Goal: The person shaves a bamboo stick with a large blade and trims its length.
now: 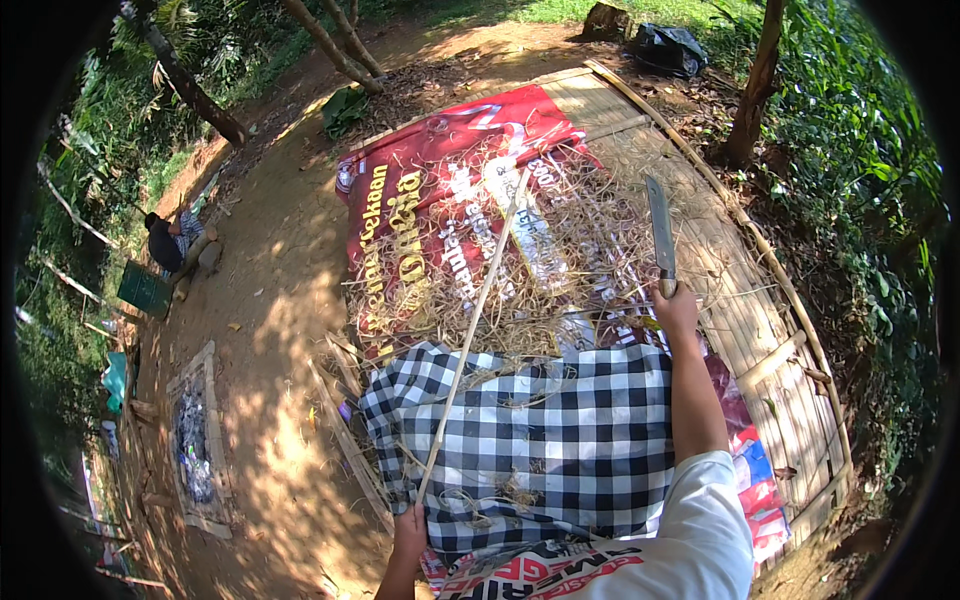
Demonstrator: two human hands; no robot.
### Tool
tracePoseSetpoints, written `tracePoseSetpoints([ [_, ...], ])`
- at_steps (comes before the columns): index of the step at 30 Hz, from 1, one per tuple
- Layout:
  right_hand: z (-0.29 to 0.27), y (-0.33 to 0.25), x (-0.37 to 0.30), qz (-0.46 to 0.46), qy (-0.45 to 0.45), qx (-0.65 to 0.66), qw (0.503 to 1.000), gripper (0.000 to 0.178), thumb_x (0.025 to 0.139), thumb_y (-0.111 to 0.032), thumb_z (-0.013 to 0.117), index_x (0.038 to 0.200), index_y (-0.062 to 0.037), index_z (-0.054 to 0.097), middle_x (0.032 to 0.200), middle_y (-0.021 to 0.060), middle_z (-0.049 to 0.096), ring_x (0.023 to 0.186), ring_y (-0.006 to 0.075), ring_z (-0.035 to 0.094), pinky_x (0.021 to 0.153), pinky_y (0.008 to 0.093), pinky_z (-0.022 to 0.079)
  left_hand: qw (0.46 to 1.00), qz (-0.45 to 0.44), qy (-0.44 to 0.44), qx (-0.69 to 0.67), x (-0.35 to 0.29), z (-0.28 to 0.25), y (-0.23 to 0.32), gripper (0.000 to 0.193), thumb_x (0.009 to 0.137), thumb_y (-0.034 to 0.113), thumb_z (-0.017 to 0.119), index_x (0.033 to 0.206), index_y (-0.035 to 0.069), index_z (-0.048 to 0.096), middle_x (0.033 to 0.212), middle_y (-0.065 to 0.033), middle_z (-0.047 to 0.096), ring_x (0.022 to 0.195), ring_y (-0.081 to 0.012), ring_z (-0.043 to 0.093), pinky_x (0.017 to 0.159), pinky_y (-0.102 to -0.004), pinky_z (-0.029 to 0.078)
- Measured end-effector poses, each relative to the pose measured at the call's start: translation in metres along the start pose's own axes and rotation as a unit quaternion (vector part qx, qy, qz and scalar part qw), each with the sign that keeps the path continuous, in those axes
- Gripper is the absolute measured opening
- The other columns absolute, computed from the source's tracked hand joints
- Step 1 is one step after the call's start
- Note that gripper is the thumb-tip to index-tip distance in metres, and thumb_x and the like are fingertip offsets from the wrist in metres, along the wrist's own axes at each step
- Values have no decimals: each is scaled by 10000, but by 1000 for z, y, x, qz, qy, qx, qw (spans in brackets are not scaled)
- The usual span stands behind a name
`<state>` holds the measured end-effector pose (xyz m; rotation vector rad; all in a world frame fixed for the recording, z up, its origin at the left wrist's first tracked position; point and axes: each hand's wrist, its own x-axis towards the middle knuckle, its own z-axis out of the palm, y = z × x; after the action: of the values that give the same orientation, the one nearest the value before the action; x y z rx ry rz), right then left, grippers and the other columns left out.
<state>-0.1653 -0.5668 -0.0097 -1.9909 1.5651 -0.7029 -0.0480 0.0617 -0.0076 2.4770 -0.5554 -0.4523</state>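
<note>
My right hand [676,308] is closed round the handle of a machete [661,232], whose broad blade points away from me over the shavings. Low in the view, my left hand [409,530] grips the near end of a long pale bamboo strip [469,340]. The strip slants up and to the right, its far end over a red banner [455,125]. A black-and-white checkered cloth [530,430] lies spread just in front of me, with some shavings on it. Curly bamboo shavings [560,260] cover much of the banner. Blade and strip are apart.
A split-bamboo platform [740,290] carries the banner, with a pole along its right edge. At the far left a person [175,245] sits near a dark green box [144,289]. A framed ash bed [195,440] lies on the dirt. Tree trunks [757,90] and a black bag [670,50] stand beyond.
</note>
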Motion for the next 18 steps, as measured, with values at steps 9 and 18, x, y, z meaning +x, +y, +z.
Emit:
tracePoseSetpoints([
  [9,5,-22,-10,-92,-37,14,995,473,777,-374,703,944,61,618,818,269,659,814,452,636,719,503,496,999,-3,-7,41,14,-4,13,380,989,305,446,864,-16,607,707,-286,579,720,-474,595,594,-500,444],
  [18,-2,-85,-44,-396,-122,-36,910,532,789,-485,695,1050,-39,566,744,179,647,679,377,642,616,459,503,999,-14,-17,47,21,-7,15,363,981,280,463,833,-22,601,708,-288,580,728,-474,593,595,-509,443],
])
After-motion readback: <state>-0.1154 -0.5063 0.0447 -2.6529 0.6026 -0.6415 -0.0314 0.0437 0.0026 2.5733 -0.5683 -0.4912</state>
